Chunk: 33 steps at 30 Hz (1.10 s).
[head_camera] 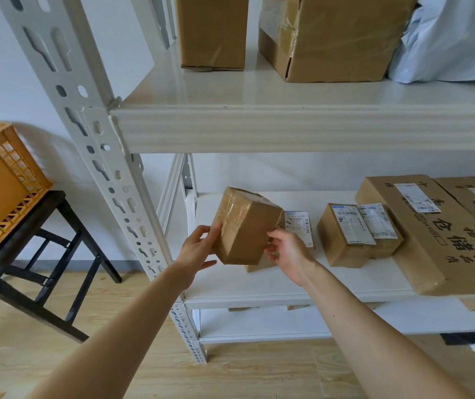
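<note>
Two bare forearms run up from six o'clock, and both hands are on a small cardboard box (244,226). The left hand (198,249) sits at nine o'clock of it, thumb laid on the taped face, fingers curled underneath. The right hand (286,254) is at four o'clock, fingertips curled round the lower corner, pinching it. The box is tilted with one corner down, held in the air just above the left end of the lower shelf (259,286), not resting on it. Clear tape shines across its top and left face.

Right behind it, at three o'clock, a labelled parcel (299,226) pokes out, partly hidden. Further along at three o'clock, two small parcels (351,234) sit side by side, touching, white labels up. Beside those lies a long flat carton (432,240) with big black characters, reaching the shelf's front edge.

Up at twelve o'clock, the upper shelf (288,128) carries a tall brown box (213,33) and a bigger taped box (337,38) near it. At one o'clock a pale plastic bag (455,44) is slumped against the bigger one.

Over at nine o'clock, an orange crate (0,191) stands on a black bench (46,249), which stands on the wooden floor (230,375).
</note>
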### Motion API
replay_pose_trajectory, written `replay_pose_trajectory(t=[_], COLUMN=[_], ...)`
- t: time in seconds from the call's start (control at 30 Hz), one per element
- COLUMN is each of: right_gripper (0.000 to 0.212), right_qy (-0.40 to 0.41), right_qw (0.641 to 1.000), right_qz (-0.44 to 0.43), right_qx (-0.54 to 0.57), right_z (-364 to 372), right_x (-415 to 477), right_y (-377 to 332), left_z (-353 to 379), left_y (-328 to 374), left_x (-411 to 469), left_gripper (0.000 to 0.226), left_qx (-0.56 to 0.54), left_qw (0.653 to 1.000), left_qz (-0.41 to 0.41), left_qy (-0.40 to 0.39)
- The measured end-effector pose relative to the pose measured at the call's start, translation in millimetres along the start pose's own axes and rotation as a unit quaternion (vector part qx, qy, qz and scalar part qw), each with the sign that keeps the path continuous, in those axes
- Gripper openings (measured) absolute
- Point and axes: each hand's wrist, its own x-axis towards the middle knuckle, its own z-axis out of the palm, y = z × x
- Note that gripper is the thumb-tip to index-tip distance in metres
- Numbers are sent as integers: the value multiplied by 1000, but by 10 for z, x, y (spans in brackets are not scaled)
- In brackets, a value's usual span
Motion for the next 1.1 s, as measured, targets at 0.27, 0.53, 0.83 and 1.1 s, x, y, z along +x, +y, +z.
replay_pose_trajectory(t=[0.27, 0.53, 0.83, 1.1], right_gripper=[38, 33, 65, 49], right_qy=[51, 54, -12, -10], right_qw=[991, 996, 969, 970], right_qz=[-32, -38, -143, -181], right_qx=[-121, -64, -199, -163], right_z=[9, -2, -17, 31], right_x=[38, 11, -95, -32], right_y=[68, 47, 13, 56], left_z=[66, 111, 166, 179], left_y=[100, 53, -95, -76], left_x=[-11, 14, 45, 38], left_gripper=[47, 31, 33, 62], left_qx=[-98, -169, -156, -246], left_qw=[995, 983, 986, 967], left_qz=[15, -77, -60, -62], left_qy=[21, -2, 10, -17])
